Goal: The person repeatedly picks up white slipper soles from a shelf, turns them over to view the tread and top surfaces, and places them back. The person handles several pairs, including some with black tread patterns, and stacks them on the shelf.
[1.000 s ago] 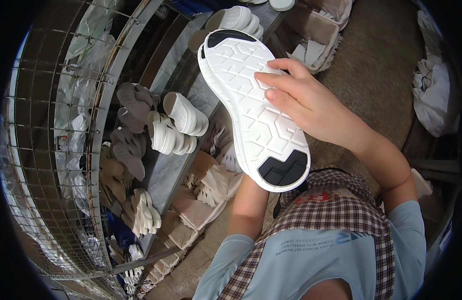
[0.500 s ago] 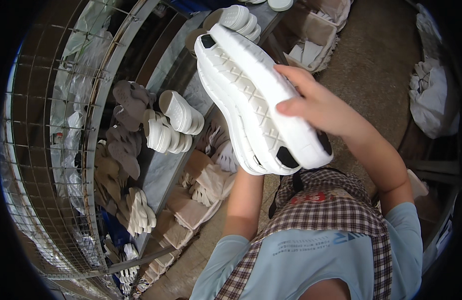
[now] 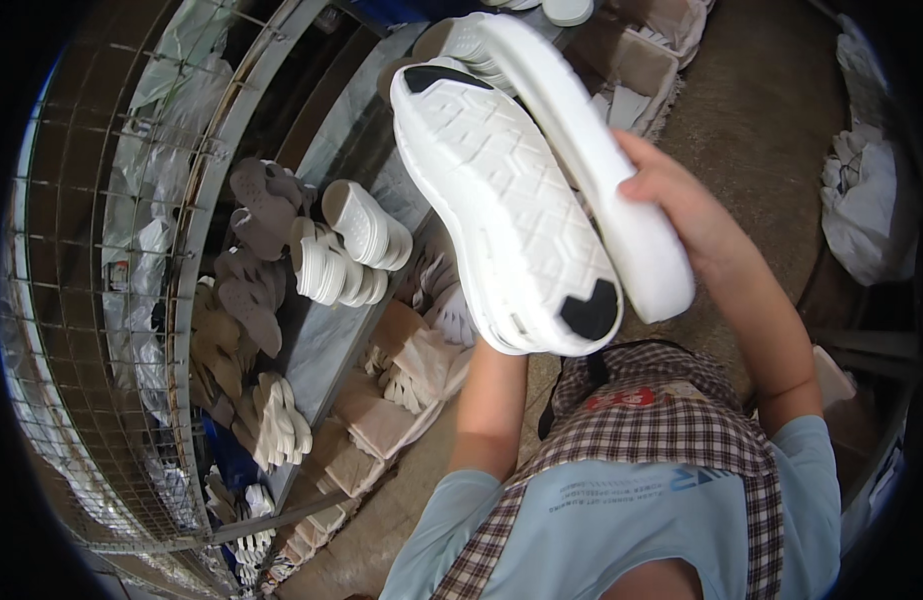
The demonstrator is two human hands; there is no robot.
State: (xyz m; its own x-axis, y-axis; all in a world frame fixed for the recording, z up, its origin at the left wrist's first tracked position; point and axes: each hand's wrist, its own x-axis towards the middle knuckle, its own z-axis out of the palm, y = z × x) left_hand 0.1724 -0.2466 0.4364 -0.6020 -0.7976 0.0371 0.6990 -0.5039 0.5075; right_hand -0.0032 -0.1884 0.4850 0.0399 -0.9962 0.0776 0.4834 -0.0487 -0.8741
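Two white shoe soles or more are held up in front of me. The near one is a white shoe sole (image 3: 511, 190) with a patterned tread and black patches at both ends. My left forearm (image 3: 491, 405) runs up behind it, and the left hand is hidden there, bearing its weight. My right hand (image 3: 681, 205) grips a second white sole (image 3: 591, 150) by its outer edge, thumb on the near face. That second sole is tilted on its side, with a narrow gap between it and the first along much of their length.
On a metal shelf (image 3: 326, 345) at left stand stacked white soles (image 3: 366, 225), with brown soles (image 3: 251, 205) behind them. Wire mesh (image 3: 91, 300) lies beyond. Cloth-lined bins (image 3: 401, 345) sit below the shelf, another bin (image 3: 641, 65) at the back. A white sack (image 3: 866, 205) is at right.
My right hand has moved right with its sole, drawing it away from the other. The near sole has turned so its tread faces me more fully.
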